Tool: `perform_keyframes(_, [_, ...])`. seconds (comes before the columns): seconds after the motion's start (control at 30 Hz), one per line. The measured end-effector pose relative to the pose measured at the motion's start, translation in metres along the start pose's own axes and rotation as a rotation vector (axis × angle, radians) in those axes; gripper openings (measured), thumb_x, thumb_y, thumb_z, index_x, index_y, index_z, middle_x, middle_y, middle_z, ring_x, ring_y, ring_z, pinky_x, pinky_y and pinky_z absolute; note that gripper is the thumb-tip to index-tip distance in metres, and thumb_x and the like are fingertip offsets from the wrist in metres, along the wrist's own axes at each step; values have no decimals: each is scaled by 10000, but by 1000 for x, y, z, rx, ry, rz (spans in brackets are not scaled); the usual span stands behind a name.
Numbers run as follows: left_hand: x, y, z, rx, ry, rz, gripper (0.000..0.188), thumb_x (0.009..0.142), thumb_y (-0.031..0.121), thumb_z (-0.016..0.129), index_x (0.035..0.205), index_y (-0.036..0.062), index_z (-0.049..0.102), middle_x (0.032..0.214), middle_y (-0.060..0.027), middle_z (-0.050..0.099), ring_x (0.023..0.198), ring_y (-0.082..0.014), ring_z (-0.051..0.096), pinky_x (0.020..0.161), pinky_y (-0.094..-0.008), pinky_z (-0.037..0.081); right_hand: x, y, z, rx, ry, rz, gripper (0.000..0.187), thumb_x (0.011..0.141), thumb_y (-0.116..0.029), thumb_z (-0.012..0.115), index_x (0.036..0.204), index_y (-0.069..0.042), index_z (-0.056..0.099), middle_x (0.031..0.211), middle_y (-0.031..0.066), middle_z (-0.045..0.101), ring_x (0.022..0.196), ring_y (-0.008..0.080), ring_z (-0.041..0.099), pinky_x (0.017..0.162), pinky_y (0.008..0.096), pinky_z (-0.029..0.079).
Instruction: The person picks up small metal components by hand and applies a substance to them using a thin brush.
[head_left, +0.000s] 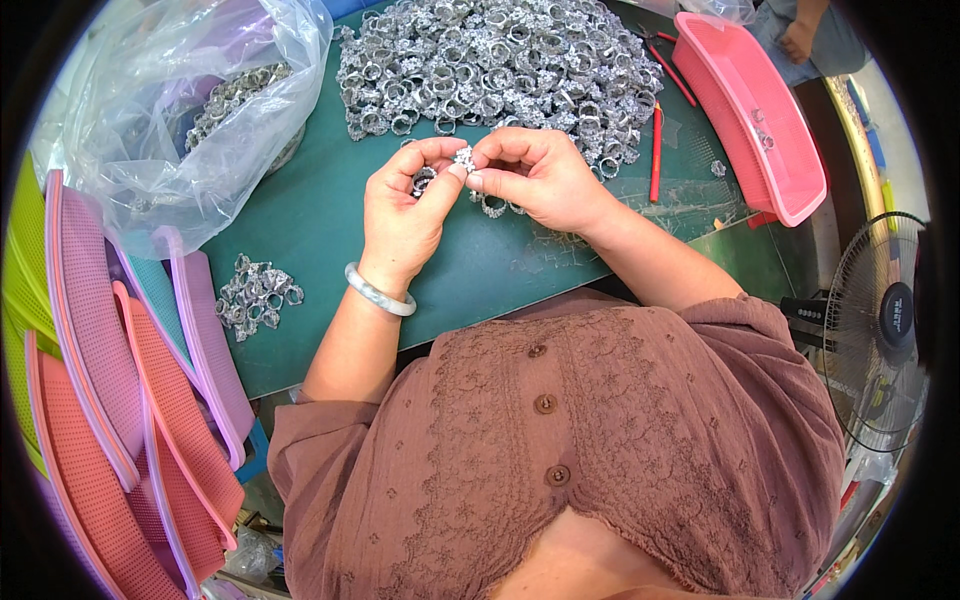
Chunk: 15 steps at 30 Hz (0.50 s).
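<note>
Between the fingertips of both hands is a small silvery ring (464,158) with a cluster of stones on its top. My left hand (408,198), a pale bangle (379,291) at its wrist, pinches it from the left. My right hand (535,175) pinches it from the right with thumb and forefinger. Just beyond my hands spreads a large heap of silvery rings (490,65). A few loose rings (493,206) lie beneath my right hand. To the left of my left forearm sits a smaller pile of rings (256,296).
A clear plastic bag (150,120) holding more rings stands at the far left. Stacked coloured plastic baskets (185,420) fill the left side. On the right are a red pen-like stick (656,152), red-handled pliers (676,76), a pink basket (705,125) and a fan (885,320).
</note>
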<state>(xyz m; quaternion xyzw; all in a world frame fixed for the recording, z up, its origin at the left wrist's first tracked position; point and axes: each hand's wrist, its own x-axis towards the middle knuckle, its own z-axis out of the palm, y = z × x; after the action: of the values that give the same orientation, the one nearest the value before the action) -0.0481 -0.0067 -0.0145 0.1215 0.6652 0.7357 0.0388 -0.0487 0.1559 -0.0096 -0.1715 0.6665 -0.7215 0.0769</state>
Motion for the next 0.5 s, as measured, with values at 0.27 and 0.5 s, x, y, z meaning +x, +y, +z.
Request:
perform_keyframes(0.27, [-1,4,1,-24,-2,-45,189,810,73,555,988,20,584,802,17,577,601,-25,473,510,-144,360,-1,-6,1,70,-4,92,64,787,-47,606,826,-5,577,742,-4,580,669,40,508,595,191,419])
perform_keyframes(0.5, [-2,6,0,-36,-9,-45,198,800,54,559,985,-7,590,831,-6,577,709,-50,487,634,-180,400,-2,-8,1,114,0,94,74,799,-59,597,848,-8,575,729,3,582,647,42,511,568,189,415])
